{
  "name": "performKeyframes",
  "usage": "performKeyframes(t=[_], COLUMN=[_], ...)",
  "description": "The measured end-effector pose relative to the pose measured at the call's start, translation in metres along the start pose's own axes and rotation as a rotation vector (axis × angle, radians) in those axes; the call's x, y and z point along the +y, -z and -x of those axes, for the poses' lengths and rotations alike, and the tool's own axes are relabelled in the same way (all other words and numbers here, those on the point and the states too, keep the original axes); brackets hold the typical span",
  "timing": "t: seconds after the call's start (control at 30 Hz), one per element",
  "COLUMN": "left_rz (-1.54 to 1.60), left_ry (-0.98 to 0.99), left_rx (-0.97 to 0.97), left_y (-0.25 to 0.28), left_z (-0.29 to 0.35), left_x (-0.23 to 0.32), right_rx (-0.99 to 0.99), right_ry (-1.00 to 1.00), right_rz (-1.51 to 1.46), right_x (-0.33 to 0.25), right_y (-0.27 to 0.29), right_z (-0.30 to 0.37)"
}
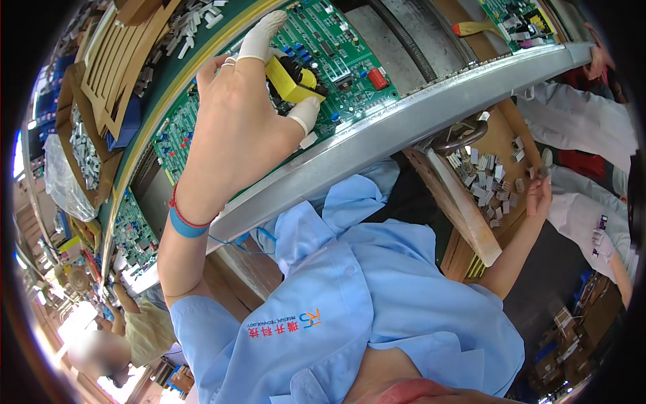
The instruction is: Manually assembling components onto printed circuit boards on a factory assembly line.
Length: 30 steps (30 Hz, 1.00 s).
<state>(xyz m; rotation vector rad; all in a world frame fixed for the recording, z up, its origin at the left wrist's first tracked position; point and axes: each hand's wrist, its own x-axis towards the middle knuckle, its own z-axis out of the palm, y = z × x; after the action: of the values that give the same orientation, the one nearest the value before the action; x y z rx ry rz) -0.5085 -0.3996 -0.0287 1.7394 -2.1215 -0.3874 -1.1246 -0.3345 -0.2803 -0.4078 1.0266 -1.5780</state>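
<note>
My left hand (235, 128), with white finger cots on the thumb and forefinger, is shut on a yellow and black transformer (291, 79). It holds the part right over a green circuit board (340, 50) that lies on the conveyor. My right hand (540, 195) reaches down to the right beside a wooden tray (464, 215) of several small grey metal parts (488, 182). Its fingers pinch a small part I cannot make out. A blue strap and a red cord circle my left wrist.
A metal rail (404, 128) edges the conveyor. More green boards (134, 229) lie further left along the belt, and another one (515, 20) at the upper right. Cardboard trays (114, 60) with grey parts stand beyond. People in white coats (579, 121) work to the right.
</note>
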Motion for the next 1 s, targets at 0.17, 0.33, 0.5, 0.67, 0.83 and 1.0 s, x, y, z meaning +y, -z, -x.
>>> performKeyframes(t=[0.17, 0.33, 0.5, 0.67, 0.83, 1.0], left_rz=[-0.195, -0.215, -0.272, -0.331, -0.352, -0.324], left_ry=[-0.098, -0.155, -0.171, -0.159, -0.141, -0.107], left_rx=[-0.025, -0.058, -0.057, -0.094, -0.119, -0.182], left_y=[-0.006, -0.013, -0.020, -0.018, -0.020, -0.015], left_z=[-0.004, -0.003, -0.005, -0.006, -0.011, -0.013], left_x=[0.004, 0.008, 0.008, 0.016, 0.017, 0.015], right_rx=[-0.120, -0.052, -0.075, -0.153, -0.130, -0.075], right_ry=[0.003, 0.003, 0.003, 0.027, 0.030, 0.032], right_rz=[-0.208, -0.199, -0.260, -0.225, -0.166, -0.144], right_x=[0.000, 0.005, 0.001, 0.002, 0.010, 0.013], right_y=[0.032, -0.017, -0.028, -0.036, -0.041, -0.025], right_z=[-0.010, -0.013, -0.010, -0.004, 0.002, -0.001])
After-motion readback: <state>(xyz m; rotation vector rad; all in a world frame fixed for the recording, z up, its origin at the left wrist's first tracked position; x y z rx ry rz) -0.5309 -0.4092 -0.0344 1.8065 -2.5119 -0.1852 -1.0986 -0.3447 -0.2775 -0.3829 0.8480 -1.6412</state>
